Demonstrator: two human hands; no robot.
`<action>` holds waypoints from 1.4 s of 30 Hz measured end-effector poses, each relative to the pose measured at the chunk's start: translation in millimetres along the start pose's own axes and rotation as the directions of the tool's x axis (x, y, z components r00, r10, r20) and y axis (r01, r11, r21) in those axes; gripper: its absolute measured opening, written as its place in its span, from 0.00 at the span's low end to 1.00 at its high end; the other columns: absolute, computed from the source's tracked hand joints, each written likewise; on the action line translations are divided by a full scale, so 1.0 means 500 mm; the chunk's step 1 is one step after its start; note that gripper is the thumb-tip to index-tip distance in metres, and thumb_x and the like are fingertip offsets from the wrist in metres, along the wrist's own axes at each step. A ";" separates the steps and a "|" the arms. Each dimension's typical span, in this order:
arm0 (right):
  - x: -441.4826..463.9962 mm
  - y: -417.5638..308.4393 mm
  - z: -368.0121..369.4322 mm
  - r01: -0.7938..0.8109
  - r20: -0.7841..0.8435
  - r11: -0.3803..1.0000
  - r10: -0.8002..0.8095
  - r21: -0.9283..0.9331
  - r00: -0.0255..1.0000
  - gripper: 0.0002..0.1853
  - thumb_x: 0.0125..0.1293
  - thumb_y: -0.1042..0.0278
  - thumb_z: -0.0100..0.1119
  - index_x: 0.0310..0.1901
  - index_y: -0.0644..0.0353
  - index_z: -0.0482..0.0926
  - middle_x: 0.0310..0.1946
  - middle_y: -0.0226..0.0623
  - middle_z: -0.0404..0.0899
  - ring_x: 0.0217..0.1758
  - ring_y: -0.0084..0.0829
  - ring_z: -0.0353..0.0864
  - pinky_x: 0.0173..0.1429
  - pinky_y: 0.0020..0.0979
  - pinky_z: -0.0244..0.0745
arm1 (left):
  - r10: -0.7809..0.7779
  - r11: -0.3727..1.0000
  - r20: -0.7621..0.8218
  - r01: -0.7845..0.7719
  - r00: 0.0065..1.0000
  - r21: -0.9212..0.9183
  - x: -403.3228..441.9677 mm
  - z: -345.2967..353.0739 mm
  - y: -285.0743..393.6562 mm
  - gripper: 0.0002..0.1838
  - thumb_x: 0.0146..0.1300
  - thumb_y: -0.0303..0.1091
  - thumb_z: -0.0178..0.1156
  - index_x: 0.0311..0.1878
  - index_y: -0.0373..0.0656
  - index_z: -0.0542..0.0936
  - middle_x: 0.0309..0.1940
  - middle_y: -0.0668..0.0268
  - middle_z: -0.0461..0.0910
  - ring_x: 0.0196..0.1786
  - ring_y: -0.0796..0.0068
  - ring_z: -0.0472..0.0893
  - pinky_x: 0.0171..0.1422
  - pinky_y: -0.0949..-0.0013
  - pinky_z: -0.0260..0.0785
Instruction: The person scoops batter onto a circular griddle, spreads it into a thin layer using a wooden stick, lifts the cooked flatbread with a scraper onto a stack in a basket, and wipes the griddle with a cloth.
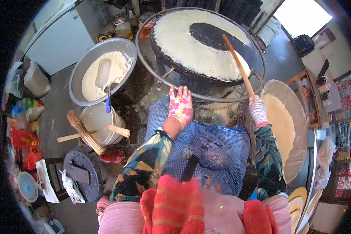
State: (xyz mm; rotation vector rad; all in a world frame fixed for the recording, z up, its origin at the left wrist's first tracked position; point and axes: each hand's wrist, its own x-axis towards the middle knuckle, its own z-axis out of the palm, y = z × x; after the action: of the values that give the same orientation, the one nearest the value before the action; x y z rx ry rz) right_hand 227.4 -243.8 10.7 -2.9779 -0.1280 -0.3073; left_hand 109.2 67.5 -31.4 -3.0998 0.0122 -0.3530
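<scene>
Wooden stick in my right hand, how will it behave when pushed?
The wooden stick should be fairly stiff, looking like one solid piece. It's probably light for its length, being slim and held by the right hand alone.

Between our left hand (181, 108) and our right hand (258, 111), we see a free passage above the blue checked cloth (222, 156). Ahead, the metal ring (222, 100) bars the low way to the griddle (211, 33), and the wooden stick (238, 64) crosses its right part. Leftward, the basin (77, 80) and the bucket (117, 126) obstruct.
</scene>
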 end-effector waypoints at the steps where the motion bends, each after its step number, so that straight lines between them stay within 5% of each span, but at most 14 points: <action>1: -0.010 -0.022 -0.012 0.033 0.044 0.998 -0.031 -0.047 0.999 0.12 0.67 0.58 0.47 0.35 0.58 0.71 0.27 0.57 0.77 0.33 0.58 0.77 0.36 0.53 0.71 | 0.004 1.000 -0.003 -0.004 1.000 0.002 0.002 -0.007 -0.008 0.33 0.58 0.44 0.52 0.64 0.33 0.65 0.66 0.52 0.62 0.72 0.56 0.57 0.74 0.38 0.31; 3: -0.008 -0.007 0.022 0.018 0.179 0.999 -0.010 -0.043 0.984 0.13 0.68 0.57 0.46 0.36 0.59 0.71 0.28 0.59 0.77 0.34 0.59 0.78 0.37 0.55 0.72 | 0.021 1.000 0.076 -0.020 0.997 -0.012 0.004 -0.027 -0.028 0.33 0.58 0.43 0.52 0.63 0.34 0.66 0.66 0.53 0.63 0.72 0.56 0.57 0.74 0.38 0.31; 9: 0.018 0.001 0.010 -0.021 0.020 0.999 0.021 -0.029 1.000 0.11 0.68 0.59 0.46 0.37 0.57 0.72 0.27 0.57 0.78 0.32 0.58 0.78 0.34 0.54 0.70 | -0.005 0.999 0.013 0.005 1.000 0.040 0.011 -0.008 -0.068 0.31 0.56 0.42 0.53 0.62 0.36 0.68 0.65 0.54 0.64 0.72 0.57 0.57 0.74 0.39 0.33; 11: -0.010 -0.029 -0.022 0.052 0.061 0.999 -0.053 0.015 0.997 0.11 0.67 0.57 0.47 0.38 0.56 0.71 0.27 0.55 0.78 0.32 0.57 0.78 0.35 0.54 0.71 | -0.035 0.999 0.039 0.034 0.999 0.015 0.014 -0.022 -0.077 0.28 0.56 0.40 0.50 0.60 0.36 0.70 0.64 0.56 0.66 0.70 0.58 0.60 0.74 0.40 0.34; 13: -0.040 -0.040 -0.013 0.090 0.207 0.984 -0.057 -0.151 0.977 0.14 0.65 0.53 0.48 0.39 0.56 0.71 0.27 0.55 0.78 0.33 0.56 0.79 0.39 0.54 0.72 | -0.068 0.997 0.004 0.068 0.998 0.029 0.018 -0.013 -0.089 0.27 0.57 0.38 0.49 0.59 0.37 0.71 0.64 0.56 0.67 0.70 0.58 0.61 0.74 0.40 0.34; 16: -0.002 0.047 0.025 -0.038 0.049 0.996 0.042 -0.076 0.998 0.14 0.67 0.55 0.47 0.38 0.58 0.72 0.28 0.55 0.78 0.35 0.56 0.79 0.38 0.52 0.72 | -0.088 0.994 -0.015 0.089 0.996 0.066 0.023 -0.016 -0.097 0.26 0.58 0.39 0.47 0.58 0.37 0.72 0.63 0.56 0.69 0.69 0.58 0.63 0.74 0.40 0.34; 22: -0.005 0.022 -0.007 0.140 0.138 0.982 -0.122 -0.130 0.983 0.15 0.68 0.55 0.45 0.39 0.59 0.72 0.27 0.54 0.78 0.32 0.57 0.79 0.37 0.52 0.73 | -0.147 0.987 0.019 0.145 0.989 0.077 0.047 -0.018 -0.122 0.25 0.59 0.40 0.47 0.57 0.39 0.73 0.62 0.56 0.69 0.69 0.58 0.63 0.73 0.39 0.33; 25: -0.010 0.080 0.024 -0.037 0.053 0.997 0.041 -0.072 0.998 0.14 0.67 0.57 0.46 0.39 0.59 0.72 0.28 0.56 0.78 0.33 0.57 0.79 0.36 0.52 0.73 | -0.176 0.976 0.003 0.174 0.984 0.128 0.038 -0.018 -0.106 0.24 0.59 0.41 0.47 0.57 0.39 0.74 0.62 0.56 0.69 0.69 0.57 0.62 0.73 0.38 0.33; 29: 0.013 0.087 -0.007 0.007 0.031 1.000 -0.006 -0.016 1.000 0.12 0.68 0.59 0.45 0.38 0.60 0.72 0.27 0.56 0.78 0.33 0.57 0.78 0.35 0.51 0.73 | -0.224 0.964 0.053 0.213 0.973 0.162 0.039 -0.038 -0.110 0.25 0.58 0.42 0.48 0.57 0.40 0.74 0.64 0.58 0.67 0.70 0.59 0.62 0.73 0.38 0.32; 33: -0.048 0.109 -0.007 0.105 0.176 0.985 -0.081 -0.134 0.981 0.12 0.66 0.57 0.47 0.38 0.58 0.70 0.27 0.54 0.78 0.33 0.57 0.78 0.36 0.53 0.72 | -0.309 0.945 0.041 0.302 0.950 0.125 0.041 -0.035 -0.113 0.26 0.55 0.38 0.52 0.59 0.42 0.72 0.66 0.61 0.66 0.70 0.63 0.61 0.74 0.39 0.34; 35: -0.031 0.157 0.014 -0.036 0.076 0.999 0.035 0.008 0.996 0.12 0.67 0.57 0.46 0.37 0.58 0.71 0.27 0.54 0.78 0.33 0.57 0.78 0.36 0.53 0.72 | -0.311 0.946 0.091 0.299 0.946 0.122 0.047 -0.040 -0.125 0.26 0.60 0.39 0.47 0.61 0.40 0.70 0.67 0.61 0.63 0.72 0.60 0.58 0.74 0.38 0.29; 39: -0.001 0.131 -0.010 0.029 0.041 1.000 -0.029 0.001 0.999 0.12 0.67 0.56 0.47 0.38 0.57 0.71 0.28 0.54 0.79 0.33 0.56 0.79 0.37 0.53 0.72 | -0.358 0.919 0.123 0.326 0.926 0.222 0.058 -0.074 -0.130 0.29 0.58 0.39 0.53 0.63 0.41 0.68 0.68 0.58 0.61 0.72 0.61 0.56 0.74 0.39 0.34; 41: -0.022 0.095 -0.027 0.100 0.136 0.994 -0.094 -0.042 0.986 0.11 0.66 0.57 0.47 0.41 0.55 0.70 0.29 0.55 0.79 0.33 0.56 0.79 0.37 0.53 0.74 | -0.343 0.939 0.312 0.312 0.886 0.147 0.082 -0.147 -0.063 0.27 0.58 0.39 0.54 0.61 0.41 0.69 0.62 0.57 0.66 0.71 0.60 0.58 0.74 0.41 0.38; 42: -0.017 0.105 -0.009 0.090 0.124 0.994 -0.082 -0.061 0.989 0.11 0.66 0.58 0.47 0.40 0.56 0.70 0.28 0.55 0.79 0.32 0.56 0.79 0.37 0.53 0.73 | -0.202 0.979 0.091 0.201 0.975 0.024 0.052 -0.134 -0.018 0.22 0.58 0.38 0.53 0.56 0.41 0.71 0.59 0.56 0.68 0.69 0.59 0.60 0.74 0.40 0.40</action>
State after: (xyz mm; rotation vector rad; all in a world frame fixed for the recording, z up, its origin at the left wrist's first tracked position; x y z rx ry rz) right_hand 223.2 -297.0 6.4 -3.0622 -0.2650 -0.1418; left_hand 119.8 74.7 39.9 -3.1060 -0.3070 -0.2101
